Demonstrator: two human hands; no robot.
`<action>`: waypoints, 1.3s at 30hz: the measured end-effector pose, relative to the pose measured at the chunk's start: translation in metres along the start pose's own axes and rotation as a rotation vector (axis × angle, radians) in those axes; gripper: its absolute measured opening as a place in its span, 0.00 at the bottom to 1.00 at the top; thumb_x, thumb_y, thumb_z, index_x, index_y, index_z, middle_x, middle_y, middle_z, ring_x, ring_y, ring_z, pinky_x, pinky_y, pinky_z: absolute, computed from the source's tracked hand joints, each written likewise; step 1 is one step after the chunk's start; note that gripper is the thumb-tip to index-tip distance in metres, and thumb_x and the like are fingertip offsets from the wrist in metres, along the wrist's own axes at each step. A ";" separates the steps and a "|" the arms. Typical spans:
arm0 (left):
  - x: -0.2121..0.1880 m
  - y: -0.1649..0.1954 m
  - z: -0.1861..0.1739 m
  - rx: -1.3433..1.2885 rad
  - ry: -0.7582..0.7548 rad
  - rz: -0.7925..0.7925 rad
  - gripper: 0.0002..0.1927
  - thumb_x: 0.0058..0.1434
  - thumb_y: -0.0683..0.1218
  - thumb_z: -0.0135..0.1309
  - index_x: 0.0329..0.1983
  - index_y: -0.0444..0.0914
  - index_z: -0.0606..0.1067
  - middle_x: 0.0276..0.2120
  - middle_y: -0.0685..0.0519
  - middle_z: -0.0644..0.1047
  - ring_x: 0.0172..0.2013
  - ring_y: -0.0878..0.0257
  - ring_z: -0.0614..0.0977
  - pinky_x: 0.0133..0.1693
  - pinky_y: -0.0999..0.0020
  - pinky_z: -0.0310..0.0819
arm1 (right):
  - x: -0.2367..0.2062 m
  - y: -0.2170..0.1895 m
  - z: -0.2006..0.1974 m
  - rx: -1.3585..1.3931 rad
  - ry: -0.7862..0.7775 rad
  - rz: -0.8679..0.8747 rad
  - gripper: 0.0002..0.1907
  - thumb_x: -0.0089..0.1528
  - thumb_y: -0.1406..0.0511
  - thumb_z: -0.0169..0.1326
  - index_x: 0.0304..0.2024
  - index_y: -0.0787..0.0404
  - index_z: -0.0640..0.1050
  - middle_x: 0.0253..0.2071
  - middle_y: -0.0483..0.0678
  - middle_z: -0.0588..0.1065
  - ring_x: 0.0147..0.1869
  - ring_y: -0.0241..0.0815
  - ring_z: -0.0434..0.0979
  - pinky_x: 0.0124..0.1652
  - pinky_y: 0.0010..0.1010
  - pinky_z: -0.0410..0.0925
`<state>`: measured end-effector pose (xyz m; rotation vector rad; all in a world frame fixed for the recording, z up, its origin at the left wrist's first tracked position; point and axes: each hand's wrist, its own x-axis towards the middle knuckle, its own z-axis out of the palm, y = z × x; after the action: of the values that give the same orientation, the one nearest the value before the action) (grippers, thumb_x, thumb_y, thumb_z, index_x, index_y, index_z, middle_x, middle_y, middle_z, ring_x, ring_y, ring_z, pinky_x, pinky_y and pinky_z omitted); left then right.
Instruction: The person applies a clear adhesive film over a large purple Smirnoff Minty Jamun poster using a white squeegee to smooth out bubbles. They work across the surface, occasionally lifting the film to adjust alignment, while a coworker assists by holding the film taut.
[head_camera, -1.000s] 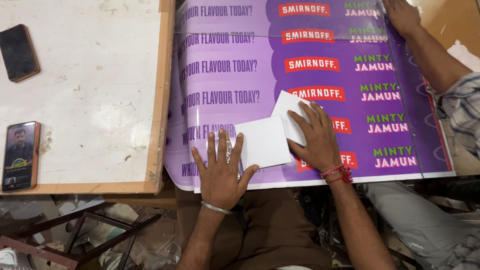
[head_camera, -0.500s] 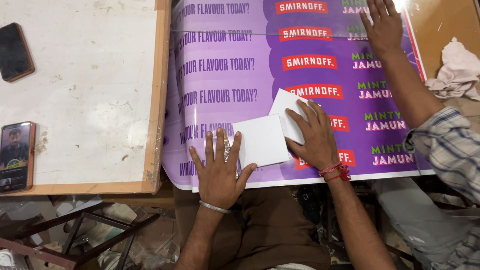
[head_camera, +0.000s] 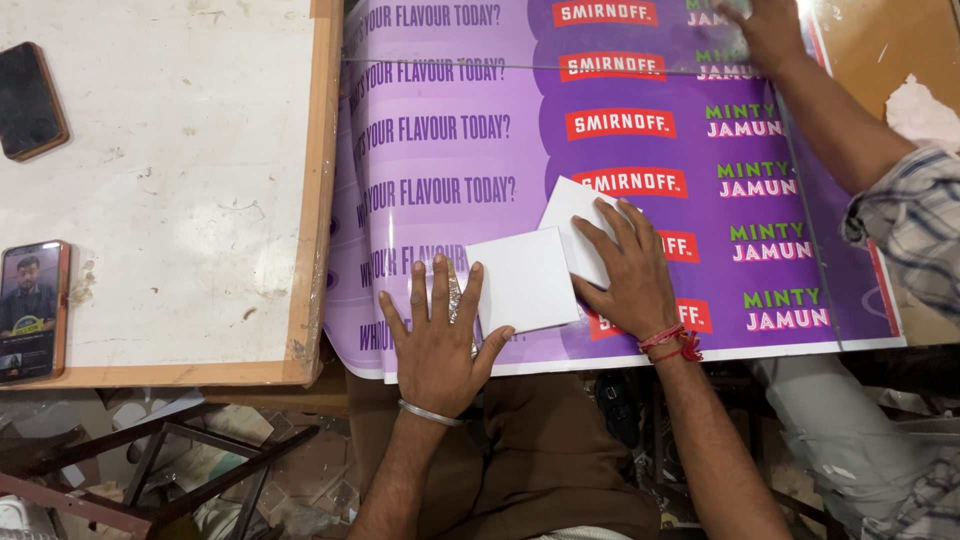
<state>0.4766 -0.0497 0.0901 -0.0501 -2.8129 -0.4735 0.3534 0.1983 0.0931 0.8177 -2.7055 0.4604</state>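
On purple sheet (head_camera: 640, 150), hands (head_camera: 435, 335) pressing white cards (head_camera: 522, 280)

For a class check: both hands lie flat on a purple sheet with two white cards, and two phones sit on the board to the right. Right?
One slip: in the head view the phones sit on the board to the left. Both hands do lie on the purple sheet with the cards.

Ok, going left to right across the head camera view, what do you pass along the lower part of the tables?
Lit phone → wooden table edge → left hand → white square card → right hand → another person's checked sleeve.
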 end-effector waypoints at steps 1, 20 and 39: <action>0.000 0.000 0.000 -0.005 -0.002 -0.002 0.40 0.68 0.72 0.38 0.76 0.46 0.59 0.74 0.37 0.55 0.75 0.39 0.49 0.67 0.25 0.26 | 0.000 0.000 0.000 0.001 -0.002 0.001 0.39 0.55 0.51 0.67 0.67 0.52 0.72 0.71 0.54 0.63 0.77 0.59 0.54 0.69 0.56 0.57; 0.000 0.000 0.000 -0.015 -0.014 -0.010 0.40 0.68 0.71 0.39 0.76 0.46 0.60 0.74 0.37 0.55 0.75 0.39 0.50 0.67 0.25 0.26 | 0.001 -0.002 0.000 0.008 -0.005 0.011 0.39 0.55 0.53 0.67 0.67 0.52 0.72 0.72 0.53 0.63 0.78 0.58 0.54 0.70 0.55 0.57; 0.000 -0.003 0.003 -0.008 -0.017 -0.016 0.40 0.68 0.72 0.38 0.76 0.47 0.59 0.74 0.38 0.55 0.75 0.39 0.50 0.67 0.26 0.26 | 0.000 -0.001 0.004 0.001 -0.011 0.013 0.39 0.55 0.52 0.67 0.67 0.52 0.72 0.72 0.52 0.62 0.78 0.57 0.54 0.69 0.55 0.58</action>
<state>0.4752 -0.0511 0.0866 -0.0340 -2.8305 -0.4899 0.3531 0.1957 0.0900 0.8058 -2.7228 0.4616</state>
